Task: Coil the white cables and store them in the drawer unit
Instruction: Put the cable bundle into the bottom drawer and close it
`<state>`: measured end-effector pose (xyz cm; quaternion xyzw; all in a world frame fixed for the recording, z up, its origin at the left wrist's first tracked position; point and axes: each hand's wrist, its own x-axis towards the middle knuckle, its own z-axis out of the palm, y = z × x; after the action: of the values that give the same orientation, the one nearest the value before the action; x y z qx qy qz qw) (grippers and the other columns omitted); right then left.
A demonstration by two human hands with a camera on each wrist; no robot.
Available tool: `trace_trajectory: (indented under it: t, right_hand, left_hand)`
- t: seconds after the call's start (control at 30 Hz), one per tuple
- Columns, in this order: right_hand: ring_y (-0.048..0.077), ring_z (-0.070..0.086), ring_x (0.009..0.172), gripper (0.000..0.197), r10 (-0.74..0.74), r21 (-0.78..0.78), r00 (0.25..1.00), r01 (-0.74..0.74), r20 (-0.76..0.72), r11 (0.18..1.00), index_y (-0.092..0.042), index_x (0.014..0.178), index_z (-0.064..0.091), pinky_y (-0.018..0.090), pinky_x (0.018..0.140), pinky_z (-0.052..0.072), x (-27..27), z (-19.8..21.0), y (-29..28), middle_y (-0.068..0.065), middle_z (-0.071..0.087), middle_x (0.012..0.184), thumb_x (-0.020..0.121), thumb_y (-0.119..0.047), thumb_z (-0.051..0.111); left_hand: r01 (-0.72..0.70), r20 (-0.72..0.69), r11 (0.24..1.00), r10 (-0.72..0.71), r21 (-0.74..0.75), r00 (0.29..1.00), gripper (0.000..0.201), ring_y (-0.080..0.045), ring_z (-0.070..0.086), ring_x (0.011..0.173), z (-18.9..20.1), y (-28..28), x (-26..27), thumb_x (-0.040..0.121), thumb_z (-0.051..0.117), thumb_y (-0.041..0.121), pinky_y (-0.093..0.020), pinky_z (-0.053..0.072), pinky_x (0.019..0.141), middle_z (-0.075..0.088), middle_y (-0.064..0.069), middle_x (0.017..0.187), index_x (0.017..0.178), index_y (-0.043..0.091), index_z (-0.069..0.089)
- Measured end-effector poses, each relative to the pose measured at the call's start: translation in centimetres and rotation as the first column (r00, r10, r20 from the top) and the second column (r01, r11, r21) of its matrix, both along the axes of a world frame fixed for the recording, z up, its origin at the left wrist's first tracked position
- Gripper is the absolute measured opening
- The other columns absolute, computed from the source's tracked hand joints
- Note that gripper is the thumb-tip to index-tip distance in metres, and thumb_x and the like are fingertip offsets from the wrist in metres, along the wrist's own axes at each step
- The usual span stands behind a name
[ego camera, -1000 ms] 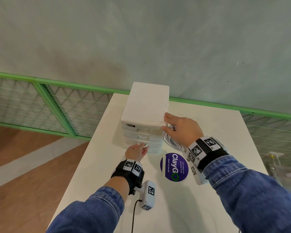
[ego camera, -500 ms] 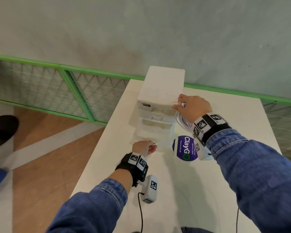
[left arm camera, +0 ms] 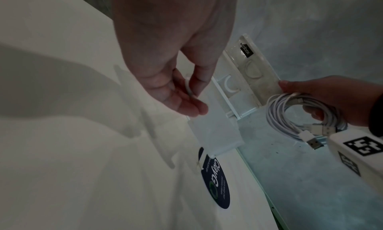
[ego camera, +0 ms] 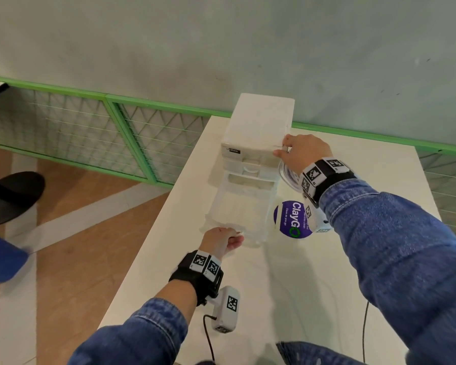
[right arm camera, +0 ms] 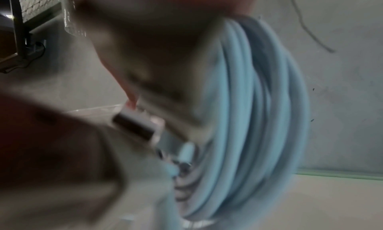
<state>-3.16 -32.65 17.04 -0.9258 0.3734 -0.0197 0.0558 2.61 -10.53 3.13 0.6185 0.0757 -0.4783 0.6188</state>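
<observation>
White table (ego camera: pixel 313 272) bearing drawer unit (ego camera: pixel 258 133): left hand (ego camera: pixel 221 239) gripping the drawn-out bottom drawer (ego camera: pixel 237 209) handle, right hand (ego camera: pixel 304 151) clutching coiled white cables (left arm camera: pixel 294 113) while bracing the unit's right side.

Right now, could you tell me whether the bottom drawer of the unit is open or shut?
Open. The bottom drawer juts well out from the drawer unit, the left hand pinching its handle; the two drawers above sit flush.

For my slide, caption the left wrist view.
Left hand pulls the drawer open by its handle while right hand holds coiled white cables beside the drawer unit.
</observation>
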Motion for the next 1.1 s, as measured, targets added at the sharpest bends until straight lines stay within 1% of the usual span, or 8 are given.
trace_trajectory:
  t: [0.23, 0.37, 0.47, 0.53, 0.73, 0.9, 1.0, 1.1]
  right_hand:
    - [0.030, 0.059, 0.103, 0.044, 0.081, -0.030, 0.994, -0.083, -0.070, 0.996, -0.017, 0.121, 0.049, 0.037, 0.078, 0.045, -0.5, 0.4, 0.1, 0.008, 0.062, 0.117, 0.093, -0.049, 0.039]
    - [0.025, 0.055, 0.116, 0.046, 0.085, -0.042, 0.995, -0.084, 0.046, 0.996, -0.022, 0.127, 0.051, 0.037, 0.089, 0.045, -2.0, -0.1, 0.8, -0.002, 0.047, 0.141, 0.092, -0.050, 0.041]
    - [0.021, 0.062, 0.089, 0.033, 0.046, 0.019, 0.931, -0.057, 0.362, 0.998, -0.020, 0.105, 0.068, 0.028, 0.073, 0.044, -3.1, -0.5, 2.7, 0.001, 0.062, 0.111, 0.089, -0.044, 0.052]
    - [0.015, 0.060, 0.077, 0.026, 0.035, 0.116, 0.879, -0.102, 0.475, 0.988, -0.019, 0.093, 0.072, 0.022, 0.069, 0.043, -2.9, -1.1, 4.3, -0.002, 0.064, 0.095, 0.086, -0.040, 0.058]
    - [0.017, 0.061, 0.073, 0.025, -0.321, 0.536, 0.687, -0.119, 0.652, 0.836, -0.017, 0.094, 0.073, 0.032, 0.077, 0.050, 1.3, -5.4, 7.9, 0.003, 0.069, 0.090, 0.084, -0.038, 0.064]
    - [0.023, 0.067, 0.083, 0.018, -0.595, 0.752, 0.537, -0.119, 0.598, 0.648, -0.022, 0.097, 0.071, 0.037, 0.080, 0.052, 3.2, -8.7, 9.0, 0.009, 0.073, 0.093, 0.089, -0.032, 0.059]
    - [0.022, 0.066, 0.077, 0.015, -0.602, 0.786, 0.577, -0.119, 0.552, 0.607, -0.032, 0.089, 0.071, 0.038, 0.078, 0.053, 3.3, -10.3, 8.4, 0.011, 0.073, 0.083, 0.090, -0.034, 0.056]
    - [0.024, 0.067, 0.084, 0.027, -0.566, 0.769, 0.667, -0.016, 0.484, 0.639, -0.019, 0.094, 0.073, 0.036, 0.081, 0.051, 3.2, -11.4, 7.4, 0.008, 0.073, 0.085, 0.091, -0.038, 0.054]
  left_hand:
    - [0.229, 0.083, 0.972, -0.233, 0.054, 0.969, 0.009, -0.012, 0.066, 0.054, 0.9, 1.2, 1.0, 0.090, 0.059, 0.005, -0.021, 0.057, 0.057, 0.067, -0.010, 0.065, 0.091, -0.004, 0.061]
    - [0.512, 0.218, 0.828, -0.556, 0.230, 0.802, 0.021, -0.013, 0.063, 0.047, 3.6, 2.4, 2.9, 0.091, 0.060, 0.020, -0.022, 0.054, 0.052, 0.067, -0.006, 0.058, 0.083, 0.001, 0.063]
    - [0.372, 0.496, 0.897, -0.441, 0.237, 0.748, 0.026, -0.011, 0.053, 0.036, 6.0, 1.6, 4.3, 0.089, 0.062, 0.026, -0.021, 0.046, 0.043, 0.060, -0.001, 0.048, 0.074, 0.006, 0.062]
    - [0.305, 0.617, 0.942, -0.323, 0.139, 0.717, 0.022, -0.012, 0.057, 0.048, 7.0, 0.1, 4.9, 0.086, 0.066, 0.032, -0.025, 0.047, 0.052, 0.064, -0.002, 0.059, 0.079, 0.012, 0.061]
    - [0.506, 0.745, 0.854, -0.416, 0.122, 0.522, 0.045, -0.002, 0.055, 0.098, 6.0, -3.6, 4.7, 0.088, 0.064, 0.018, -0.012, 0.042, 0.081, 0.054, 0.010, 0.110, 0.127, 0.017, 0.041]
    - [0.463, 0.769, 0.832, -0.502, 0.305, 0.396, 0.038, -0.023, 0.059, 0.102, 4.5, -5.0, 7.3, 0.090, 0.044, 0.005, -0.033, 0.049, 0.083, 0.057, -0.005, 0.115, 0.127, 0.015, 0.043]
    - [0.477, 0.734, 0.759, -0.613, 0.444, 0.293, 0.039, -0.029, 0.058, 0.106, 3.3, -5.9, 7.9, 0.091, 0.046, 0.010, -0.045, 0.048, 0.091, 0.056, -0.014, 0.123, 0.130, 0.014, 0.043]
    - [0.470, 0.688, 0.693, -0.692, 0.547, 0.219, 0.034, -0.033, 0.058, 0.106, 2.4, -6.8, 8.0, 0.093, 0.050, 0.016, -0.043, 0.047, 0.091, 0.058, -0.018, 0.119, 0.126, 0.010, 0.045]
